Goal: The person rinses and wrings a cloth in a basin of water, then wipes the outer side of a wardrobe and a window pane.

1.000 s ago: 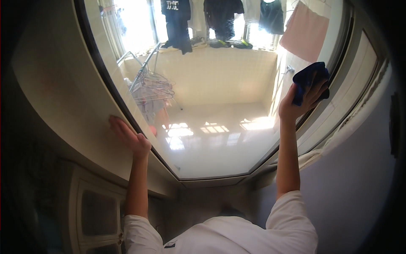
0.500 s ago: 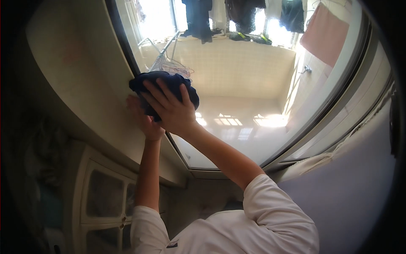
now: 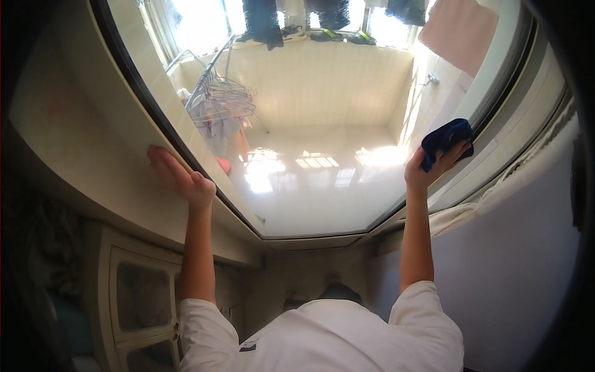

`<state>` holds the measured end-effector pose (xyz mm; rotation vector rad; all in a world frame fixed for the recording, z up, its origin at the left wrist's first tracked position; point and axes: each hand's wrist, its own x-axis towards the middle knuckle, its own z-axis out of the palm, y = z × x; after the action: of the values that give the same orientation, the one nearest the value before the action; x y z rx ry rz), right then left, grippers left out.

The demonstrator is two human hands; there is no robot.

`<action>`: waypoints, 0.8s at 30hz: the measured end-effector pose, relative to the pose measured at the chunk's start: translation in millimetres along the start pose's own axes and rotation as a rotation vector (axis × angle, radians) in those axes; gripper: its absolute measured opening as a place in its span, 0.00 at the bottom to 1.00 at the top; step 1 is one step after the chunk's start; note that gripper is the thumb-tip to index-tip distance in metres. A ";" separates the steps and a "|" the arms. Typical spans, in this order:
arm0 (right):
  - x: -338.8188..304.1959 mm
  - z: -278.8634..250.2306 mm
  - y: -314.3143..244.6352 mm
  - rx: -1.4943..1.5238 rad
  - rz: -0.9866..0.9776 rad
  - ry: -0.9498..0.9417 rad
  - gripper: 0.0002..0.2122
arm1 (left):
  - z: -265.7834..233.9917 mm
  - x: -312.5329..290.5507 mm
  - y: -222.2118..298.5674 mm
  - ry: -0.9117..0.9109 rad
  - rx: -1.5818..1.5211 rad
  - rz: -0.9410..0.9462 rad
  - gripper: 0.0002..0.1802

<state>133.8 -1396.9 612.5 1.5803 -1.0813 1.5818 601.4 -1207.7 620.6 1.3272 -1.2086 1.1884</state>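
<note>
A large glass pane (image 3: 310, 214) in a dark-edged frame stands in front of me. My right hand (image 3: 426, 168) presses a bunched dark blue cloth (image 3: 443, 141) against the pane near its right edge, with the fingers spread over the cloth. At the left edge, my left hand (image 3: 181, 177) lies against the pale frame and wall beside the glass. Its fingers are stretched out and hold nothing.
Through the glass show a rack with wire hangers (image 3: 226, 99), dark hanging clothes (image 3: 263, 22), a pink towel (image 3: 458, 34) and a wall tap (image 3: 430, 79). A cabinet with paned doors (image 3: 144, 294) is at lower left. Pale fabric (image 3: 514, 248) hangs at right.
My right hand has carried the blue cloth from the pane's left edge across to its right edge. My left hand has shifted slightly left and down along the frame.
</note>
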 end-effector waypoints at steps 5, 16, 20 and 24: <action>-6.7 22.6 -102.6 0.150 0.155 0.166 0.40 | 1.1 -3.0 -6.5 0.010 -0.066 0.028 0.43; -86.7 21.7 -360.0 0.512 -0.339 -0.417 0.25 | -2.9 -7.5 -13.7 -0.049 -0.207 -0.005 0.47; -99.2 19.1 -311.6 0.381 -0.376 -0.450 0.29 | -1.8 -10.0 -14.0 -0.068 -0.151 0.006 0.45; -134.3 13.7 -165.6 0.205 -0.257 -0.452 0.37 | 2.3 -2.1 -6.8 -0.034 -0.178 0.018 0.41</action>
<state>295.6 -1319.8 496.1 2.1910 -0.9077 1.2238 608.2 -1209.4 618.1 1.2097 -1.3210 1.0481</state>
